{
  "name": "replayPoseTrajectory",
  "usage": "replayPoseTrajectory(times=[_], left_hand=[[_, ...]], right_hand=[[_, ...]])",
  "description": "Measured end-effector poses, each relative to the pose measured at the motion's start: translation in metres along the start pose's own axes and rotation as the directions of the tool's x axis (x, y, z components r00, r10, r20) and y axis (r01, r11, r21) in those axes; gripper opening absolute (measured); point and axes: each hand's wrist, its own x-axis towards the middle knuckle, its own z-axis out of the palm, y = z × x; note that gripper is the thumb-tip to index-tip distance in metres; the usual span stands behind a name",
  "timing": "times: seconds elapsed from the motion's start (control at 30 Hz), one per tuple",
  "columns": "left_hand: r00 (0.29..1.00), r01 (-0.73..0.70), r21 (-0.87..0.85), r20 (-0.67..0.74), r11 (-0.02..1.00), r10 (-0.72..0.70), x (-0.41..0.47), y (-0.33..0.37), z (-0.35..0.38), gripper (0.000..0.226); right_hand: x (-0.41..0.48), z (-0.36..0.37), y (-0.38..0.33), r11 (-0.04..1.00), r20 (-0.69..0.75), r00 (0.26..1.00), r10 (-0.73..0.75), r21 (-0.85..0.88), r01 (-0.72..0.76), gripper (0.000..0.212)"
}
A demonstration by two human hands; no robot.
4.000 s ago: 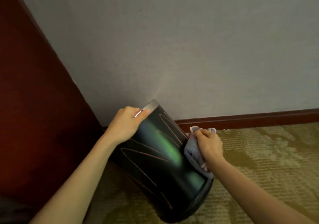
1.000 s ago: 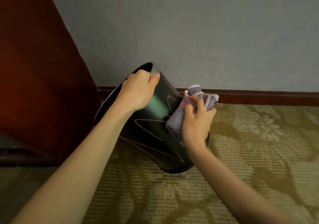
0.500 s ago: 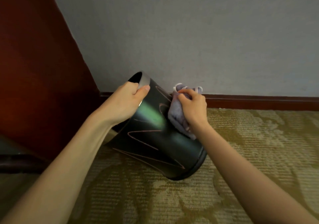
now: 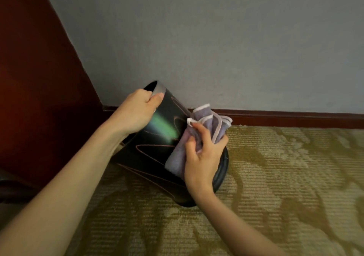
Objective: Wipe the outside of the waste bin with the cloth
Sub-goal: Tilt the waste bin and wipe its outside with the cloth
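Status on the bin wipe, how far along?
Mid-wipe. Left hand grips the rim, tilting the black waste bin on the carpet. Right hand presses the purple cloth to its side near the base. How much is wiped can't be judged; the hidden underside likely remains.

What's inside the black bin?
Only a dark sliver of the waste bin opening shows at its rim, beside the left hand gripping it. The bin is tilted away, so whatever is inside stays hidden.

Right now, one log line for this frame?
phase: wiping | left hand: grips tilted waste bin rim | right hand: presses cloth on side
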Motion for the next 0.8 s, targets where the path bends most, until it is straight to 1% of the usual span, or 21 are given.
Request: replayPoseTrajectory(times=[0.13, 0.23, 0.3, 0.37, 0.47, 0.53, 0.63, 0.73, 0.8], left_hand=[[1.000, -0.009, 0.008, -0.012, 1.000, 0.009, -0.007, 0.007, 0.001, 0.041], [1.000, -0.024, -0.008, 0.004, 1.000, 0.024, -0.012, 0.008, 0.003, 0.037], [0.999, -0.034, -0.019, 0.020, 0.999, 0.034, -0.016, 0.009, 0.004, 0.038], [0.999, -0.039, -0.031, 0.033, 0.999, 0.040, -0.019, 0.010, 0.005, 0.039], [0.998, -0.050, -0.025, 0.044, 0.998, 0.051, -0.024, 0.016, 0.009, 0.038], [0.997, -0.062, -0.025, 0.038, 0.998, 0.063, -0.027, 0.020, 0.013, 0.040], [0.998, -0.062, -0.017, 0.026, 0.998, 0.063, -0.028, 0.024, 0.018, 0.042], [0.999, -0.053, 0.018, -0.002, 0.998, 0.053, -0.025, 0.027, 0.020, 0.045], [0.999, -0.041, 0.033, -0.025, 0.999, 0.041, -0.020, 0.029, 0.021, 0.048]], right_hand=[[0.015, -0.002, 0.002, 0.999, 0.042, 0.998, 0.038, -0.013, -0.037, 0.027], [0.039, -0.001, 0.000, 0.988, 0.073, 0.986, 0.148, -0.054, -0.145, 0.024], [0.061, -0.001, -0.001, 0.975, 0.125, 0.967, 0.221, -0.059, -0.215, 0.023], [0.081, 0.000, 0.002, 0.965, 0.204, 0.943, 0.261, -0.071, -0.252, 0.022], [0.102, -0.004, 0.005, 0.944, 0.322, 0.889, 0.327, -0.064, -0.324, 0.025], [0.110, -0.008, 0.009, 0.927, 0.348, 0.862, 0.368, -0.071, -0.367, 0.029], [0.103, -0.008, 0.017, 0.929, 0.297, 0.881, 0.367, -0.073, -0.362, 0.028], [0.081, -0.009, 0.012, 0.935, 0.164, 0.920, 0.355, -0.034, -0.354, 0.024], [0.058, -0.009, 0.000, 0.953, 0.072, 0.950, 0.303, -0.007, -0.304, 0.024]])
